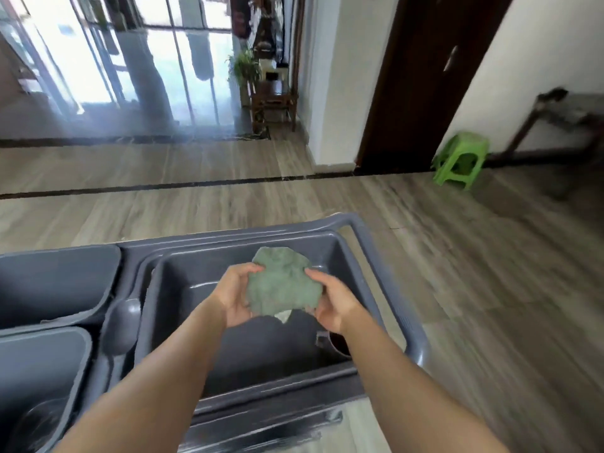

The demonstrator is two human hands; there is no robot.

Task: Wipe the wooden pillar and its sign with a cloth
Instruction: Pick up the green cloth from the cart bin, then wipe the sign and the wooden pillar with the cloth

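A: Where's the cloth?

B: Bunched between both hands, above the large grey tub of a cleaning cart. The left hand grips its left edge, fingers curled around it; the right hand is closed on the right side.

A: So which step is this?

B: Preparation, I'd judge: getting the cloth ready, perhaps wringing or folding it. No wiping yet.

A: And the pillar with its sign?

B: I can't pick them out here. There's a dark wooden door and a green stool beyond. Next, the person likely needs to carry the cloth to the pillar.
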